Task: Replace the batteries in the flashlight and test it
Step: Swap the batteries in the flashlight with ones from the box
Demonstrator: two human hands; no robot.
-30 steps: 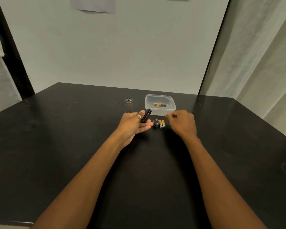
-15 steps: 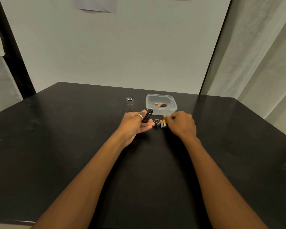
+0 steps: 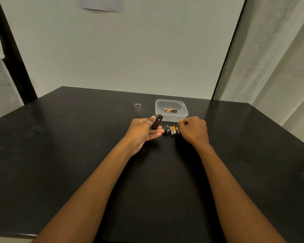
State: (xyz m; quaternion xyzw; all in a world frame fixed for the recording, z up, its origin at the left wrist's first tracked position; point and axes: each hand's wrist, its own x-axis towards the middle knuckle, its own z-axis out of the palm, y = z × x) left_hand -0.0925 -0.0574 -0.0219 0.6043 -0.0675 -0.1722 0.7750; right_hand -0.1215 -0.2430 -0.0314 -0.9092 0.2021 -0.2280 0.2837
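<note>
1. Flashlight is in parts. The silver metal flashlight tube (image 3: pixel 137 110) stands upright on the black tabletop (image 3: pixel 77 155), threaded open end up, at the far side, left of the box.
2. The black cylindrical battery carrier (image 3: pixel 157 121) is off the tabletop in the left grip (image 3: pixel 144 131). It is tilted, top end leaning away and to the right. Thumb on top, fingers beneath: clasped. Silver ring (image 3: pixel 148 122) on one finger.
3. The small silver end cap with spring (image 3: pixel 167 129) sits on the tabletop, spring up, just right of the left fingertips.
4. Loose AAA batteries (image 3: pixel 174 130) on the tabletop: 3, side by side, right beside the cap. Two look orange-and-silver, the rightmost is black with an orange end.
5. The right grip (image 3: pixel 193 130) is knuckles up with fingers curled, just beside the rightmost battery. Can't tell whether it pinches anything.
6. Clear plastic rectangular box (image 3: pixel 172 118): 1, no lid on, behind the cap and batteries. More orange-and-black batteries (image 3: pixel 170 111) lie inside; at least 2, exact count unclear.
7. Count: 1 tube, 1 carrier, 1 cap, 3 loose batteries, 1 box.
</note>
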